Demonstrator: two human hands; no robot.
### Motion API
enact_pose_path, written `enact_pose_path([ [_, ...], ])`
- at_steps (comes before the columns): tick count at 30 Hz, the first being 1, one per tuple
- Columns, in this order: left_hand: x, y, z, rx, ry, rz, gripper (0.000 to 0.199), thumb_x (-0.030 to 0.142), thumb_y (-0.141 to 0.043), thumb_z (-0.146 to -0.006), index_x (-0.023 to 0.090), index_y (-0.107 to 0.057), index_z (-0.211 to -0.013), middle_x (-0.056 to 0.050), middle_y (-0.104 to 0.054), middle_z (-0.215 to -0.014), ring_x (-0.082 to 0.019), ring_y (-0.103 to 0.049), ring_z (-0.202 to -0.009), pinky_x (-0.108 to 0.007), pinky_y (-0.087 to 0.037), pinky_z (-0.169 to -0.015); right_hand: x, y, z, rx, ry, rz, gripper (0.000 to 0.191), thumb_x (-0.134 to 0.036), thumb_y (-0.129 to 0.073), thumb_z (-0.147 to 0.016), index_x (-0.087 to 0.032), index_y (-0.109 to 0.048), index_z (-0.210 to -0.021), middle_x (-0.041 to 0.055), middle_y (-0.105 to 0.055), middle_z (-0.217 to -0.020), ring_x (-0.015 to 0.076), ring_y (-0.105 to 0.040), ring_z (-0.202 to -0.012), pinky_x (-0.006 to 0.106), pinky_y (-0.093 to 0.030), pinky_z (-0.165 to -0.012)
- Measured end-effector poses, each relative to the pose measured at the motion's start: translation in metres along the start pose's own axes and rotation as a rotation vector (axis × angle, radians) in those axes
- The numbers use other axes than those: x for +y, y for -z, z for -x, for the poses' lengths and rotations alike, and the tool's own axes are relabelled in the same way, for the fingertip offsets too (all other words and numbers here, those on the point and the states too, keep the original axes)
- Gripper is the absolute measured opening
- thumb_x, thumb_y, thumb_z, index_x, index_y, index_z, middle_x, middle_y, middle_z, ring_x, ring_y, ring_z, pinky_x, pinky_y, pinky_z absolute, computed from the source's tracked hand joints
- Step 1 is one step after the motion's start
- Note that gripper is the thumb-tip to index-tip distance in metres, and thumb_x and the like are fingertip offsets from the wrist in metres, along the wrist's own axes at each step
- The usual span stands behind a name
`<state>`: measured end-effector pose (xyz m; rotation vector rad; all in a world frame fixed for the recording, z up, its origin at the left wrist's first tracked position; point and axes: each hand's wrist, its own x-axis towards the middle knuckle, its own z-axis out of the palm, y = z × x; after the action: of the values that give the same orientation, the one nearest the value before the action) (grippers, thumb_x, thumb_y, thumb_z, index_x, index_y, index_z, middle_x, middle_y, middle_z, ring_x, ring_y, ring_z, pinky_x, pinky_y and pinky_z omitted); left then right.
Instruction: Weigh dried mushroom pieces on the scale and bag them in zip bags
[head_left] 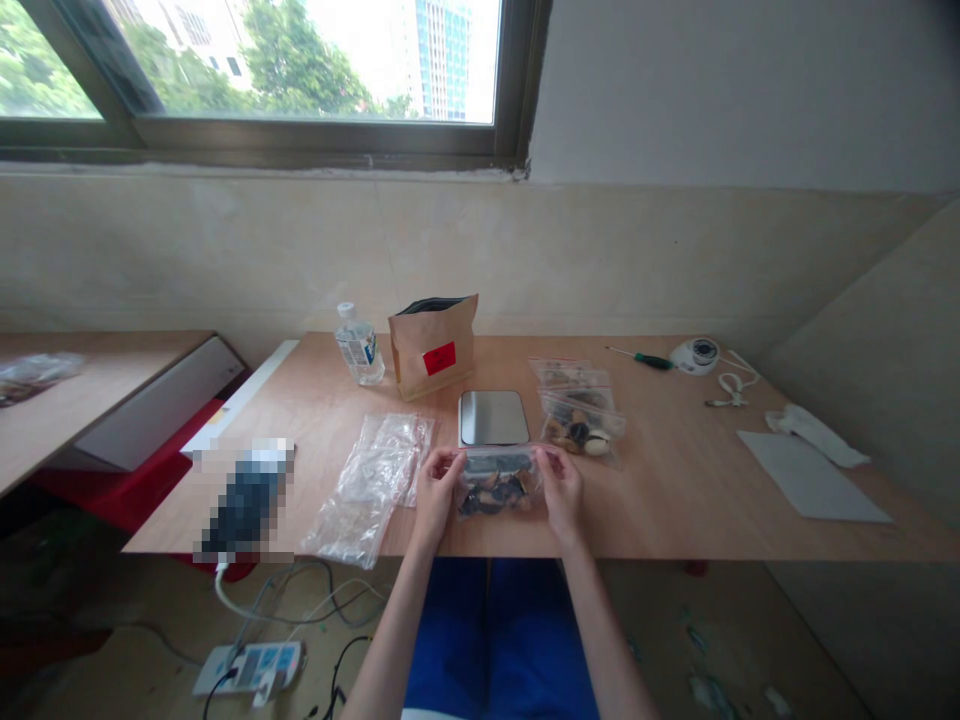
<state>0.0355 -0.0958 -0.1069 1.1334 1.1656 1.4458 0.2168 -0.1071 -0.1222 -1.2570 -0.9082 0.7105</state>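
Between my two hands lies a clear zip bag (499,492) with dark and brown dried pieces inside. My left hand (436,488) pinches its upper left corner, and my right hand (561,488) grips the upper right corner. Just beyond the bag sits a flat scale (493,417) with a shiny metal top. Right of the scale, several filled zip bags (581,420) overlap each other, holding similar brown, dark and pale pieces. On the left, flat clear plastic bags (371,480) lie spread near the table's front edge.
Behind the scale stands an open brown paper pouch (435,350) with a red label, beside a water bottle (361,348). Farther right are a screwdriver (649,360), a white dome camera (696,356) and a white sheet (817,485). A blurred-out object (246,500) lies at left, a cable below it.
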Motion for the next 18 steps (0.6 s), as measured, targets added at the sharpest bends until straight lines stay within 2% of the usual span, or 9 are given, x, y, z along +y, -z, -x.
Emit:
enact_pose_path([
  [3, 0.0005, -0.0009, 0.0001, -0.016, 0.008, 0.001, 0.023, 0.039, -0.064, -0.073, 0.018, -0.063, -0.08, -0.001, -0.062, -0.074, -0.013, -0.056, -0.071, -0.023, -0.042, -0.068, -0.0003, 0.0012, 0.0, -0.005, -0.007, -0.01, 0.03, -0.044, -0.058, -0.079, -0.017, -0.064, -0.088, 0.0043, -0.066, -0.078, 0.0166, -0.06, -0.072, 0.029, -0.048, -0.069],
  [6, 0.0013, -0.0012, 0.0004, -0.049, 0.025, 0.03, 0.025, 0.04, -0.065, -0.073, 0.017, -0.064, -0.084, -0.003, -0.064, -0.079, -0.015, -0.058, -0.076, -0.024, -0.044, -0.07, -0.0024, 0.0014, 0.0005, -0.036, -0.013, -0.012, 0.031, -0.045, -0.058, -0.079, -0.016, -0.064, -0.089, 0.0035, -0.065, -0.074, 0.0167, -0.06, -0.071, 0.029, -0.048, -0.069],
  [12, 0.0001, -0.001, 0.0003, -0.092, 0.062, 0.074, 0.028, 0.038, -0.067, -0.072, 0.016, -0.066, -0.089, -0.005, -0.067, -0.083, -0.017, -0.06, -0.079, -0.027, -0.045, -0.074, -0.0049, -0.0013, 0.0005, -0.115, -0.043, -0.011, 0.031, -0.045, -0.061, -0.077, -0.017, -0.067, -0.087, 0.006, -0.07, -0.083, 0.0199, -0.063, -0.08, 0.033, -0.049, -0.076],
  [18, 0.0017, -0.0019, 0.0007, -0.076, 0.085, 0.047, 0.028, 0.041, -0.065, -0.073, 0.015, -0.069, -0.083, -0.005, -0.067, -0.079, -0.015, -0.06, -0.074, -0.024, -0.044, -0.068, -0.0024, -0.0012, 0.0004, -0.106, -0.03, 0.014, 0.033, -0.046, -0.062, -0.075, -0.016, -0.069, -0.088, 0.0078, -0.071, -0.084, 0.021, -0.065, -0.077, 0.033, -0.05, -0.072],
])
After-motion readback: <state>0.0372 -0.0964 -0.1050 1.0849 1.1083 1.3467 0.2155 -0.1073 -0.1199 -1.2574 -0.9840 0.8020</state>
